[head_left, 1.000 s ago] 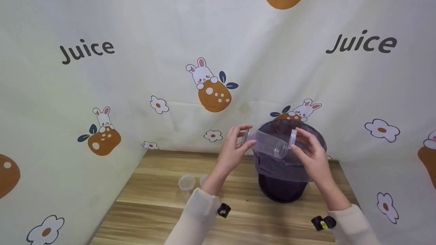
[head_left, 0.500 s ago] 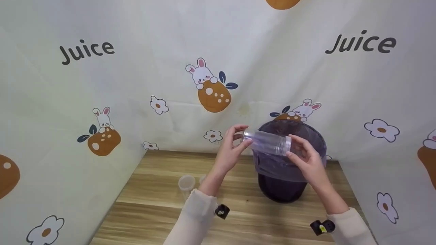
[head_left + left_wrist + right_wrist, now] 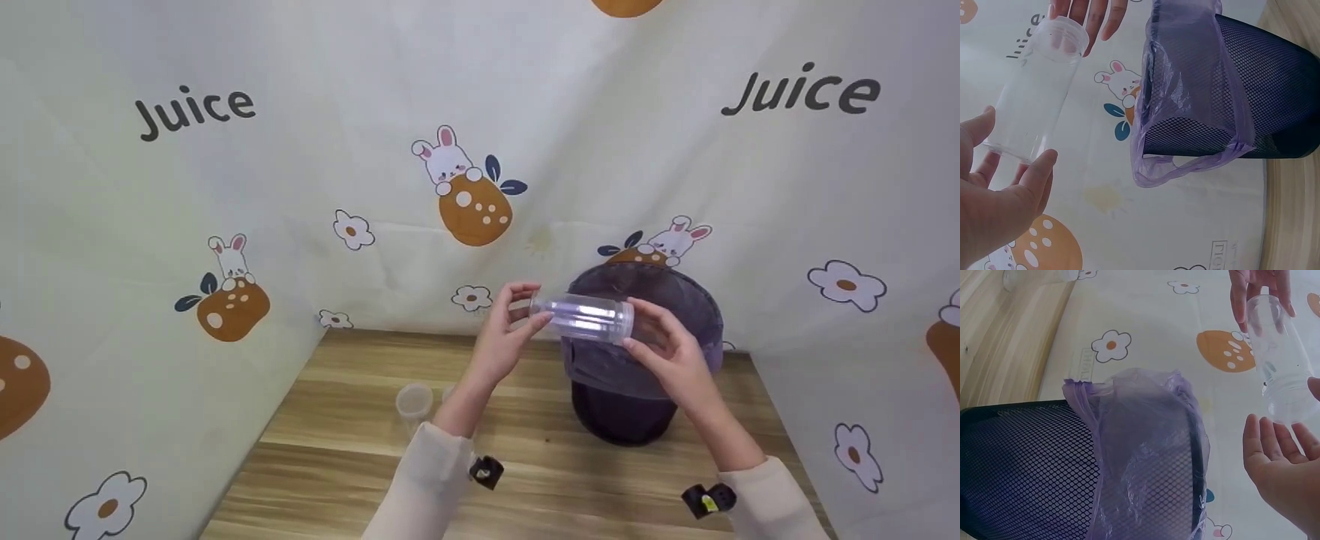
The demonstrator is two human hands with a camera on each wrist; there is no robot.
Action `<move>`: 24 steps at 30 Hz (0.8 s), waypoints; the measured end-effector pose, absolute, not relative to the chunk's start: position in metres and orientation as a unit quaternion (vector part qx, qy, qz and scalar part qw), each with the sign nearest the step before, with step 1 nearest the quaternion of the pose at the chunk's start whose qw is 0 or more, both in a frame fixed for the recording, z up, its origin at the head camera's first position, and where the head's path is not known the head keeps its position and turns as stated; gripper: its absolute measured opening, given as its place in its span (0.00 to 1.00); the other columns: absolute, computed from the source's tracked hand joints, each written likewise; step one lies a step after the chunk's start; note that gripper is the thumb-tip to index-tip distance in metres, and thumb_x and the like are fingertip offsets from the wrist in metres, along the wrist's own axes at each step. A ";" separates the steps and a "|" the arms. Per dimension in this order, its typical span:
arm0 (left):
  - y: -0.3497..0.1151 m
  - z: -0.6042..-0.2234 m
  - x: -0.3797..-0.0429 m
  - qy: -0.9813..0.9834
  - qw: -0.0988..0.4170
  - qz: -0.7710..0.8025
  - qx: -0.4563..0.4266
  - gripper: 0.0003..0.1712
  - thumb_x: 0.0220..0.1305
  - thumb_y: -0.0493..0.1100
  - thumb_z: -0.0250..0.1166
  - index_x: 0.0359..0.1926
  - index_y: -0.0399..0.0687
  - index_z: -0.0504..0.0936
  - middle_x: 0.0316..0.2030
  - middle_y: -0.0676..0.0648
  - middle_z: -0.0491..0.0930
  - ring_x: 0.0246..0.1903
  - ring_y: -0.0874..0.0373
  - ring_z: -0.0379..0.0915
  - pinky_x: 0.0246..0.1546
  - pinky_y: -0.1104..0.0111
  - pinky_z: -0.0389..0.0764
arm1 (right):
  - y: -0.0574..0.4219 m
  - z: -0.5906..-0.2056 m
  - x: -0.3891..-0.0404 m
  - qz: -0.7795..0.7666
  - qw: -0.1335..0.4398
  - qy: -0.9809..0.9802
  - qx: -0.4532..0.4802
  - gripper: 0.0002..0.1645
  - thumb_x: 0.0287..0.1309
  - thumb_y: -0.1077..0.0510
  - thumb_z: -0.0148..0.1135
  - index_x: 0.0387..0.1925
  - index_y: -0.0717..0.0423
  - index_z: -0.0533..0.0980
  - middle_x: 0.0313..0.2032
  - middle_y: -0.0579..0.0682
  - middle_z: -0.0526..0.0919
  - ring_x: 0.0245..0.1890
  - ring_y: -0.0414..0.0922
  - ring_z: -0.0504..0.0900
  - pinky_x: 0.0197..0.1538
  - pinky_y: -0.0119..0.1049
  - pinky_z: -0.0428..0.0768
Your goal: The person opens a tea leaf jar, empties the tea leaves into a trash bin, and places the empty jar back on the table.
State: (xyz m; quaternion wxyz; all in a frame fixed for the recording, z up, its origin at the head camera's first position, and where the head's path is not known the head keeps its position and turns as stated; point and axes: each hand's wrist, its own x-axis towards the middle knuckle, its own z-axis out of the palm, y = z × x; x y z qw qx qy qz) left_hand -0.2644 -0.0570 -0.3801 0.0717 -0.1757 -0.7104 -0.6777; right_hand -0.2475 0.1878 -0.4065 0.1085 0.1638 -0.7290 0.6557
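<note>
A clear cylindrical plastic jar (image 3: 581, 318) is held up in the air, lying nearly sideways between both hands. My left hand (image 3: 499, 343) grips its base end between thumb and fingers. At the mouth end sits a clear lid (image 3: 628, 322), pinched by the fingers and thumb of my right hand (image 3: 679, 361). In the left wrist view the jar (image 3: 1033, 104) looks see-through with nothing inside but a few small specks. Right behind and below it stands a dark mesh bin (image 3: 624, 416) lined with a purple plastic bag (image 3: 615, 369).
Toward the left on the wooden table (image 3: 337, 480) stands another clear container (image 3: 414, 403), with a further one partly hidden behind my left forearm. A printed cloth (image 3: 375, 150) with rabbits and flowers hangs behind and on both sides.
A second ago the lid was apart from the jar's mouth; by half a second ago it had met the mouth. Since then jar and hands have shifted slightly left.
</note>
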 end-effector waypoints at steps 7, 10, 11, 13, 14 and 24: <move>-0.059 -0.385 -0.264 -0.705 0.048 -0.688 -0.168 0.24 0.68 0.37 0.63 0.61 0.36 0.68 0.57 0.35 0.68 0.52 0.42 0.79 0.46 0.66 0.84 | 0.195 -0.409 -0.249 0.655 0.098 -0.722 0.199 0.34 0.58 0.73 0.63 0.67 0.64 0.68 0.57 0.40 0.80 0.56 0.36 0.80 0.50 0.27 0.83; -0.059 -0.387 -0.263 -0.704 0.034 -0.691 -0.161 0.24 0.68 0.38 0.63 0.61 0.36 0.68 0.57 0.35 0.69 0.49 0.45 0.80 0.43 0.67 0.84 | 0.197 -0.409 -0.248 0.650 0.094 -0.723 0.214 0.34 0.57 0.73 0.64 0.66 0.64 0.68 0.57 0.41 0.80 0.55 0.37 0.81 0.50 0.28 0.84; -0.059 -0.387 -0.263 -0.704 0.030 -0.692 -0.159 0.24 0.68 0.38 0.63 0.61 0.37 0.68 0.57 0.36 0.69 0.49 0.46 0.80 0.43 0.66 0.84 | 0.198 -0.409 -0.248 0.649 0.093 -0.724 0.217 0.34 0.57 0.73 0.65 0.66 0.64 0.68 0.57 0.41 0.80 0.54 0.37 0.82 0.49 0.28 0.84; -0.059 -0.387 -0.262 -0.705 0.024 -0.691 -0.157 0.24 0.68 0.38 0.63 0.61 0.37 0.68 0.57 0.35 0.68 0.48 0.48 0.80 0.43 0.66 0.84 | 0.200 -0.409 -0.248 0.642 0.092 -0.727 0.225 0.34 0.56 0.73 0.65 0.65 0.65 0.68 0.56 0.40 0.81 0.53 0.38 0.83 0.48 0.29 0.85; -0.059 -0.387 -0.261 -0.706 0.023 -0.690 -0.157 0.24 0.68 0.38 0.63 0.61 0.37 0.68 0.58 0.35 0.68 0.48 0.49 0.80 0.44 0.65 0.84 | 0.201 -0.409 -0.248 0.639 0.092 -0.729 0.228 0.34 0.55 0.73 0.66 0.64 0.65 0.69 0.55 0.40 0.81 0.52 0.38 0.83 0.48 0.29 0.85; -0.061 -0.388 -0.257 -0.706 0.005 -0.692 -0.152 0.26 0.67 0.38 0.65 0.61 0.35 0.67 0.58 0.32 0.67 0.45 0.51 0.80 0.46 0.63 0.85 | 0.203 -0.403 -0.245 0.635 0.088 -0.729 0.242 0.33 0.53 0.74 0.68 0.62 0.69 0.71 0.52 0.39 0.83 0.50 0.37 0.85 0.48 0.29 0.85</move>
